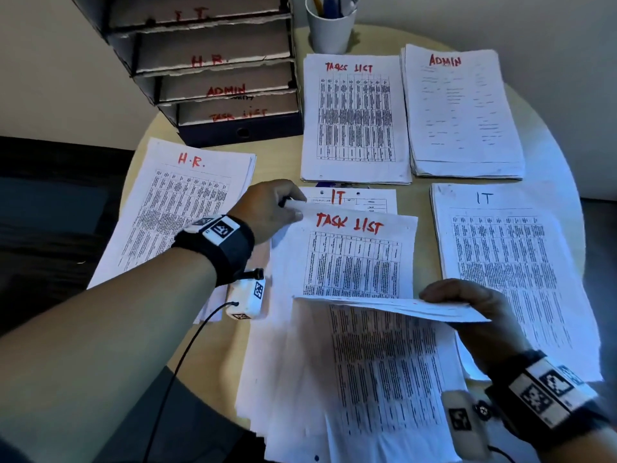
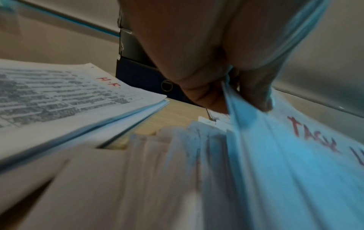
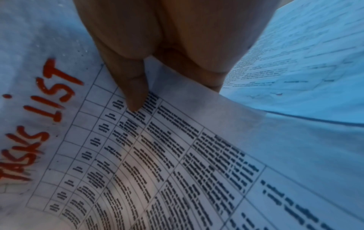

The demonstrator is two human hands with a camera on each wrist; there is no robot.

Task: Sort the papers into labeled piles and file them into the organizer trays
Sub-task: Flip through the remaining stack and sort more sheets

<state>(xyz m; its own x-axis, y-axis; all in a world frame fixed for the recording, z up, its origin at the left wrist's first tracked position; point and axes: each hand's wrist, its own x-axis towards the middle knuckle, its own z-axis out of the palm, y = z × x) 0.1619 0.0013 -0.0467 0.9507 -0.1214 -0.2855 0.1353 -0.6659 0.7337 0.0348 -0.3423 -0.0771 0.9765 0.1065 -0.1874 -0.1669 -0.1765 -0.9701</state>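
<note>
A printed sheet headed TASK LIST [image 1: 354,259] is held up over the loose unsorted pile [image 1: 367,379] at the table's front centre. My left hand [image 1: 295,208] pinches its far left corner; the left wrist view shows my fingers [image 2: 254,93] closed on that sheet [image 2: 295,147]. My right hand [image 1: 460,300] grips the near right edge, which bends upward, and in the right wrist view the thumb [image 3: 133,93] presses on the printed table of the sheet [image 3: 177,155]. An IT sheet [image 1: 337,197] shows beneath. The cardboard organizer [image 1: 213,78] has trays marked IT, H.R., ADMIN and TASK LIST.
Labeled piles lie on the round table: H.R. [image 1: 180,208] at left, TASKS LIST [image 1: 354,118] at back centre, ADMIN [image 1: 460,111] at back right, IT [image 1: 507,269] at right. A white cup of pens [image 1: 329,28] stands beside the organizer.
</note>
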